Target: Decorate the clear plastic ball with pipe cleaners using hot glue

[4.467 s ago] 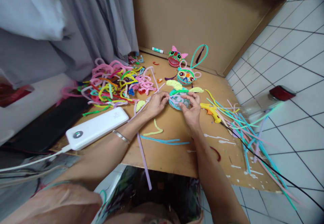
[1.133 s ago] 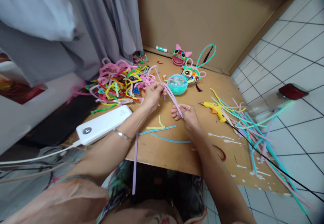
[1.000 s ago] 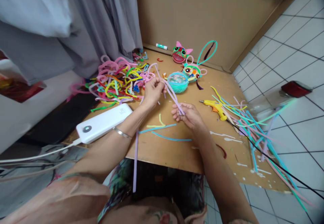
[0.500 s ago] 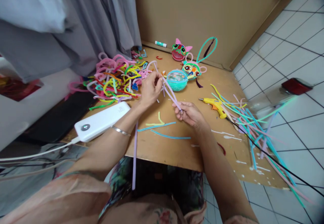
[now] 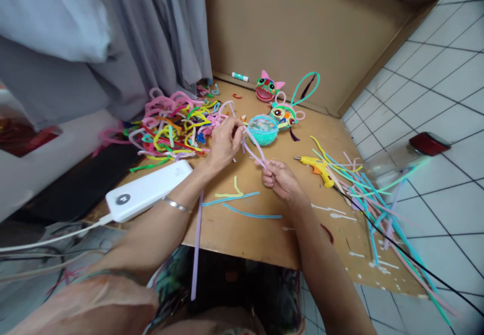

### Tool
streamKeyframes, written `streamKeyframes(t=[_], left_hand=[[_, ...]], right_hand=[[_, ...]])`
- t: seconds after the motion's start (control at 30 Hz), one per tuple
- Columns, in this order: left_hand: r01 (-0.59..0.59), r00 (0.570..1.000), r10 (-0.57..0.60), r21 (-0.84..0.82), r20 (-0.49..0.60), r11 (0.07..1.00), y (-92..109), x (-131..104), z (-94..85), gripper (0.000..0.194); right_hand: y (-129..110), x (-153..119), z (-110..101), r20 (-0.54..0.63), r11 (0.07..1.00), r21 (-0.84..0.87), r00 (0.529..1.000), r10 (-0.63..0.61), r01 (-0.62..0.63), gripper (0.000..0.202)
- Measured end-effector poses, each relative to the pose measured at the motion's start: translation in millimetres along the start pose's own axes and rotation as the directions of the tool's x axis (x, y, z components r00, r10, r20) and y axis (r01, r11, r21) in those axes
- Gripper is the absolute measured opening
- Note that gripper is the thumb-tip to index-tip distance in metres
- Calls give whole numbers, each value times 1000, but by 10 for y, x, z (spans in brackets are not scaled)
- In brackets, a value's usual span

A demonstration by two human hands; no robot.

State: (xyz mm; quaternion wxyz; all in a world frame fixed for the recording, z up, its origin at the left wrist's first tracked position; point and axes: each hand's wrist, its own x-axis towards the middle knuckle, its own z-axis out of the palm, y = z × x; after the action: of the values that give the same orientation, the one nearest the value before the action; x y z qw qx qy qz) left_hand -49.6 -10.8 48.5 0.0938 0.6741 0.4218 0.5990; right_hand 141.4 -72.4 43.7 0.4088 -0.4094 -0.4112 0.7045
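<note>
Beside the tangled pipe-cleaner pile (image 5: 174,123), the left hand (image 5: 224,144) pinches the upper end of the lilac pipe-cleaner loop (image 5: 258,146), which is in front of the turquoise bowl (image 5: 263,137). The right hand (image 5: 282,179) grips its lower end, left of the yellow glue gun (image 5: 318,167); light, even pinches should keep the 2 strands equally curved.
</note>
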Motion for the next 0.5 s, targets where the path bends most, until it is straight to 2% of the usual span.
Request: streamKeyframes(t=[0.17, 0.33, 0.4, 0.5], left_hand=[[252, 968, -247, -236, 50, 939, 83, -3, -5, 10], [382, 914, -402, -436, 51, 815, 100, 54, -3, 13], [433, 883, -465, -497, 64, 752, 93, 85, 1, 14], [539, 802, -581, -594, 143, 598, 101, 129, -8, 17]], right_hand=[[31, 8, 1, 29, 999, -51, 1000, 7, -5, 40], [59, 11, -5, 57, 990, -141, 998, 17, -9, 39], [59, 11, -3, 49, 990, -143, 999, 2, 5, 40], [47, 10, 9, 53, 986, -169, 999, 5, 5, 40]])
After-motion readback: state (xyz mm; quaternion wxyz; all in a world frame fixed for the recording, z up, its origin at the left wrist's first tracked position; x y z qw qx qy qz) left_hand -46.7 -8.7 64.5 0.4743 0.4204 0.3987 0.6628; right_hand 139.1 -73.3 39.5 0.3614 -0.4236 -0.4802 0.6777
